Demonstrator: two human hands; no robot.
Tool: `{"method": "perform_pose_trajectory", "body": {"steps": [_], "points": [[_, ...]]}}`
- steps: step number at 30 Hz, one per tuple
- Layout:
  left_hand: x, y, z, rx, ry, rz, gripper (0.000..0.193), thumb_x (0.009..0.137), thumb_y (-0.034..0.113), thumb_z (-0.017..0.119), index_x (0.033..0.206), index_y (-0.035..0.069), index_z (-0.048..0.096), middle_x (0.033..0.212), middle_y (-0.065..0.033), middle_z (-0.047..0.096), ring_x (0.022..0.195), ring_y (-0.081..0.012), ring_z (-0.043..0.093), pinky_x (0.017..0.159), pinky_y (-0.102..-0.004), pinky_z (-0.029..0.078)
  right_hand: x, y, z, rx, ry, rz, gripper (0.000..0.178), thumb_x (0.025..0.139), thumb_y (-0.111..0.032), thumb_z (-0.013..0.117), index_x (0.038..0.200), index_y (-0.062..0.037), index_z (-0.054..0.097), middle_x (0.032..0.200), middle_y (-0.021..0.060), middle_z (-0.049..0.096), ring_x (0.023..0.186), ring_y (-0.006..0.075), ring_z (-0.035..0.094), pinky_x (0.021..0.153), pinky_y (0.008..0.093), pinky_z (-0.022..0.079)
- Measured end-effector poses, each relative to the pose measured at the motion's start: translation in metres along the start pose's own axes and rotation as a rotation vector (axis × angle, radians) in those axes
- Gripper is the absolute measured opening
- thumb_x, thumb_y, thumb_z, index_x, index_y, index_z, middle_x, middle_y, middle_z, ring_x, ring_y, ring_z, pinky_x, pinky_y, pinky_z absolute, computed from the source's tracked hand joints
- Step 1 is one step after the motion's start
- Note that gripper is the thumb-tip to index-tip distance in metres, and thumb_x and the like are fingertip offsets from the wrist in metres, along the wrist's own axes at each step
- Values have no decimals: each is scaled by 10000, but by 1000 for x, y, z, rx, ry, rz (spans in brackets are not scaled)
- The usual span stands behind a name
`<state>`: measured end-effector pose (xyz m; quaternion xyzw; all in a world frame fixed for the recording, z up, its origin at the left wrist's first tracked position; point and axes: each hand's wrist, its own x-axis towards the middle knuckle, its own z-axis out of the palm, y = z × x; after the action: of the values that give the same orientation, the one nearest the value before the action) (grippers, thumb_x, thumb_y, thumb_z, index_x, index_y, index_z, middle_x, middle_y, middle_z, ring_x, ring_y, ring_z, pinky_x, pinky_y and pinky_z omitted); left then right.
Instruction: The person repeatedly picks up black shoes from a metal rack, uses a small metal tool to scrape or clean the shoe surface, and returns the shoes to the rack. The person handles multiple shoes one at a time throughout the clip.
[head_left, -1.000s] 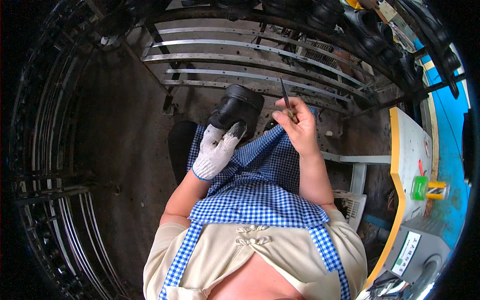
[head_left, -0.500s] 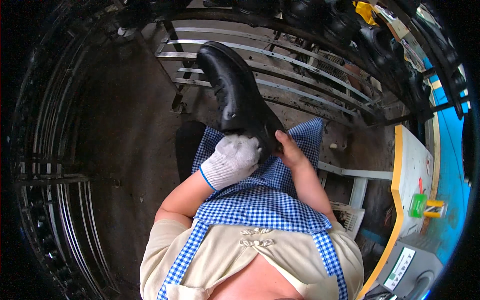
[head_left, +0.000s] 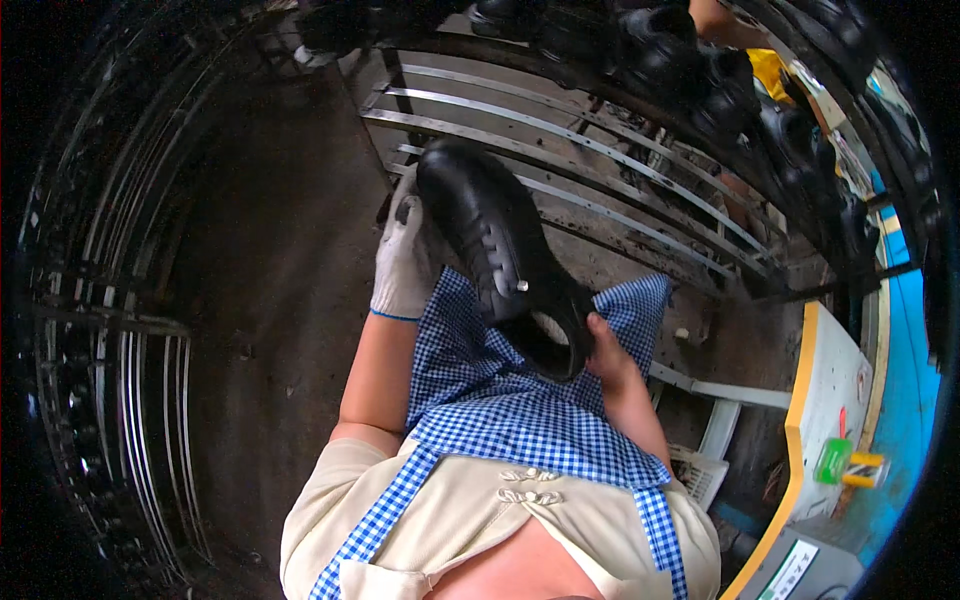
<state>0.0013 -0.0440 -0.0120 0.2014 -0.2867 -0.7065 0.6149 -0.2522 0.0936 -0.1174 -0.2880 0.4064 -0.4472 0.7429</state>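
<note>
A black leather lace-up shoe [head_left: 475, 215] is held above my lap, its toe pointing away and a little left, its opening toward me. No lace shows along its eyelet row. My right hand [head_left: 612, 355], bare, grips the heel end from the right, thumb on the collar. Along the left side of the toe, my left hand [head_left: 403, 265], in a white knit glove with a dark smudge, supports the shoe; its fingers are partly hidden beneath it. Under the shoe lies my blue-and-white checked apron [head_left: 530, 420].
Beyond the shoe runs a metal slatted rack [head_left: 560, 135], with several black shoes [head_left: 655, 50] on a shelf above. More racks [head_left: 155, 400] line the left. At right stands a yellow-edged workbench [head_left: 800, 400] bearing a green container [head_left: 831, 461].
My gloved left hand has moved from the shoe's opening up to the toe's left side. The shoe has come lower and rolled so its opening and eyelets face up. My right hand keeps the heel.
</note>
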Motion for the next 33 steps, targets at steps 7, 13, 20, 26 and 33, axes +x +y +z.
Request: {"method": "perform_pose_trajectory", "body": {"steps": [7,13,20,26,33], "points": [[-10,12,4,516,-30,210,554,778,164,727,1265,-6,523,1178,-101,596,1090,-209,570,974,-338,451,13,-9,-9,-509,190,-66,436,1005,-292,461,1349,-24,477,1037,85,628,913,156,595,794,286,478],[-19,18,19,812,-320,109,673,636,280,829,1195,-12,593,1146,-79,602,1080,-192,571,976,-321,428,0,-78,37,-862,251,-746,247,928,-100,597,1162,-39,651,759,37,594,646,113,536,583,246,431],[-24,11,30,854,-423,-31,672,622,297,833,1177,-10,610,1126,-74,613,1070,-193,580,966,-321,435,-24,-150,83,-1354,-17,-966,346,815,-93,692,1153,-166,691,709,63,552,536,195,538,485,313,436],[-25,6,31,888,-435,-25,681,617,301,833,1183,-4,606,1123,-75,610,1075,-193,578,963,-323,438,-32,-158,93,-1558,90,-972,376,788,-86,697,1140,-218,700,748,54,556,533,202,555,480,335,457],[-28,3,36,816,-433,-34,655,618,280,822,1171,-4,613,1111,-74,606,1067,-199,578,952,-326,441,-31,-156,85,-1537,211,-1007,387,789,-60,697,1148,-203,695,725,55,541,543,188,549,481,325,450]]}}
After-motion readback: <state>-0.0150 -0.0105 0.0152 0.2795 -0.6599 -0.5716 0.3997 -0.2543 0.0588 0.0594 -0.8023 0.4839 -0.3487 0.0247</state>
